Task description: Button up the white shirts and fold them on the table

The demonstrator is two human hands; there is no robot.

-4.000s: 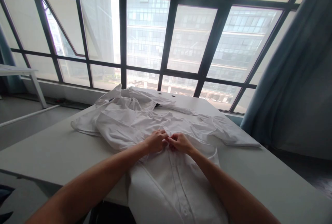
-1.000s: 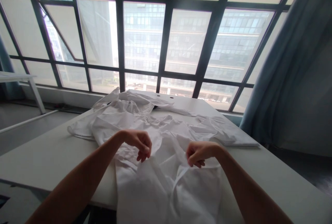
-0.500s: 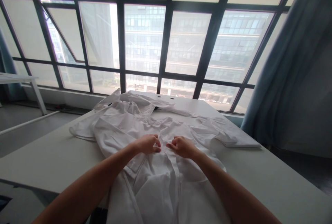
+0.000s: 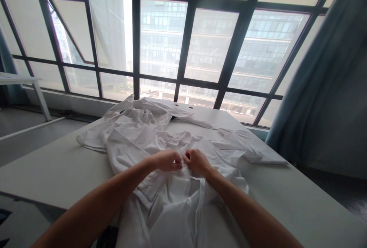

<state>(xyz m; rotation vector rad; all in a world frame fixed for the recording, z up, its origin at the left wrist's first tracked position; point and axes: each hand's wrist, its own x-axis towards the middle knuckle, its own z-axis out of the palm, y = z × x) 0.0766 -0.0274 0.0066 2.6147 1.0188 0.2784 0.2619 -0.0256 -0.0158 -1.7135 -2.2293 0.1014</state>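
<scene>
A white garment that looks like a long coat point(image 4: 177, 206) lies spread on the white table point(image 4: 266, 194), its collar end away from me and its lower part hanging toward me. Both hands meet at the middle of its front opening. My left hand point(image 4: 168, 160) is closed in a pinch on the left front edge. Close beside it, my right hand point(image 4: 197, 160) has its fingers curled shut on the right front edge. Whether a button sits between the fingertips is hidden. Below the hands the front edge rises in a loose fold.
More white clothing point(image 4: 137, 114) lies crumpled at the table's far left. A flat folded white piece point(image 4: 266, 156) rests on the right. Large windows point(image 4: 163, 37) stand behind, a blue curtain point(image 4: 304, 87) at right, another white table point(image 4: 37, 91) at left.
My hands have come closer together, and the right fingers have curled in tighter. The front edges have been drawn together, lifting a fold below. The view has shifted slightly.
</scene>
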